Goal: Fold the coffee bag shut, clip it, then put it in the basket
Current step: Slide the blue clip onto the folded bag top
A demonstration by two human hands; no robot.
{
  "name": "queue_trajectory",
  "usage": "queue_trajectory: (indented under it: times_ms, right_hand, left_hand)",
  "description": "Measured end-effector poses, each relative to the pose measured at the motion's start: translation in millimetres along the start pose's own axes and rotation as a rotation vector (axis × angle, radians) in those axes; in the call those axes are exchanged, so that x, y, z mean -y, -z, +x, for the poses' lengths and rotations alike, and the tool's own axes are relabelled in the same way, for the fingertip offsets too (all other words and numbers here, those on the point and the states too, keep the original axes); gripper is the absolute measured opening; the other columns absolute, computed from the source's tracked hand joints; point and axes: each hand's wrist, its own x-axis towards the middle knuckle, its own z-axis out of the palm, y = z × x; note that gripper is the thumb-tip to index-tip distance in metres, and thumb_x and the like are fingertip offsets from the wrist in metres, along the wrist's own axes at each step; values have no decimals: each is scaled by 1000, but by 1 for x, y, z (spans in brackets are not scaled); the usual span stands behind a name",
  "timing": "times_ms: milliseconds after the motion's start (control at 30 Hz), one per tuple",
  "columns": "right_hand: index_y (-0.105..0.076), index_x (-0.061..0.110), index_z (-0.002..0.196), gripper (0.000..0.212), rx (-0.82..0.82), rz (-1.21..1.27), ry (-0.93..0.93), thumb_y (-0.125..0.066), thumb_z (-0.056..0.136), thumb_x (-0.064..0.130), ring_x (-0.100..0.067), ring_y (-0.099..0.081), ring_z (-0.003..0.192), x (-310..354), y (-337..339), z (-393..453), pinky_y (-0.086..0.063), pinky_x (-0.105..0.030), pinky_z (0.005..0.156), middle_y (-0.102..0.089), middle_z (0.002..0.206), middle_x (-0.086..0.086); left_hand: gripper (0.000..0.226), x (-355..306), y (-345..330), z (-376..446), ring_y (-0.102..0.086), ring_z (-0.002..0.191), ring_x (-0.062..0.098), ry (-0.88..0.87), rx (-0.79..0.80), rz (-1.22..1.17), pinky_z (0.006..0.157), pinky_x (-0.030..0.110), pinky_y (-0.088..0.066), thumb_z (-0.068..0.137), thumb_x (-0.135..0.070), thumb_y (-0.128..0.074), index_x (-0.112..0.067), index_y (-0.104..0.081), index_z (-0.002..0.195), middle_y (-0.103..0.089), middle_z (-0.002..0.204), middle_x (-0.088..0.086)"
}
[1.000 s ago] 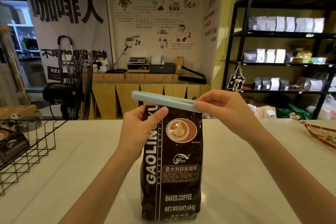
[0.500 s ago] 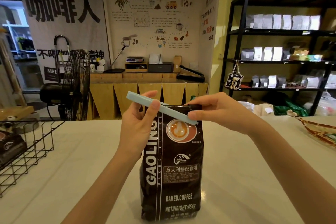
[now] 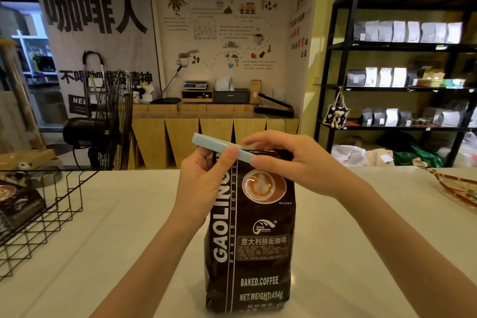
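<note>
Pale-blue clip (image 3: 222,147) lies slanted across folded top of coffee bag (image 3: 251,235), not seated level. Bag stands upright on counter (image 3: 129,227), wire basket (image 3: 44,217) well left of bag. My left hand (image 3: 204,186) grips bag's upper edge, thumb on clip; my right hand (image 3: 291,162) pinches clip's right end. Risks: clip closes crooked, misses fold's right corner; fold springs open; pressing down tips bag.

The setting is a coffee shop. At 2 o'clock, black shelves (image 3: 402,46) carry rows of white and grey coffee pouches (image 3: 410,31). At 12 o'clock, a wall poster (image 3: 222,23) shows cups and beans above a wooden counter (image 3: 206,134) bearing a scale (image 3: 195,84). At 10 o'clock hangs a printed banner (image 3: 95,15).
</note>
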Motion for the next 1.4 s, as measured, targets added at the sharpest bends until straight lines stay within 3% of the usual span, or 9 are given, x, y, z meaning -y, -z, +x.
queue_trajectory:
  times_ms: [200,300,400,500,733,933,1067,1200,1400]
  right_hand:
    - [-62,32,111,34,-56,158,50,-55,79,36,-4,-66,92,0,-9,1,-56,-22,73,-68,93,15]
    - [-62,35,109,34,-52,187,59,-56,75,37,-5,-65,91,-2,-6,0,-55,-20,71,-68,89,14]
    - [-63,38,105,32,-20,203,63,-57,74,37,-5,-65,92,-2,-4,2,-54,-18,71,-70,86,20]
    - [-64,36,104,33,14,204,66,-59,71,36,-3,-66,91,1,-1,3,-53,-16,69,-70,83,23]
    - [-58,40,102,32,139,91,35,-61,70,42,-3,-64,90,13,6,10,-58,-23,72,-67,95,13]
    - [-53,39,113,40,195,10,-10,-66,76,33,-4,-64,91,13,4,17,-57,-25,77,-67,100,13]
    - [-57,36,112,39,214,-5,12,-68,74,31,-4,-64,91,14,4,17,-56,-22,75,-68,98,12]
    - [-64,29,104,32,171,71,37,-69,73,24,-1,-66,86,11,4,15,-54,-15,69,-69,88,14]
    - [-69,31,74,19,-109,354,-43,-66,58,40,-5,-68,71,-9,-3,2,-54,-14,60,-71,69,16]
  left_hand:
    - [25,-8,14,3,-69,69,10,82,192,142,60,19,-55,68,-36,-54,-26,-58,90,-73,68,-8]
    - [44,-25,32,7,-68,85,8,146,350,365,75,23,-56,64,-39,-57,-32,-52,107,-72,89,-7]
    - [61,-44,55,9,-68,91,12,146,389,465,81,27,-56,63,-31,-62,-28,-45,121,-72,100,2]
    - [65,-54,62,7,-70,86,15,123,413,489,77,29,-57,60,-21,-67,-32,-45,120,-74,95,-2]
    - [79,-39,50,8,-71,75,13,-9,215,482,71,24,-57,62,-5,-71,-36,-36,125,-74,68,-6]
    - [67,-35,48,9,-71,77,13,-82,234,477,68,18,-55,67,3,-69,-37,-45,115,-75,77,0]
    - [32,-39,50,8,-68,80,10,-79,297,549,69,17,-54,67,-16,-70,-27,-63,96,-71,79,-10]
    - [31,-40,53,10,-69,76,13,9,309,471,68,22,-57,64,-32,-61,-22,-66,93,-73,77,-10]
    - [23,-39,55,10,-70,76,18,-22,275,445,64,20,-56,62,-25,-63,-22,-68,84,-75,75,-5]
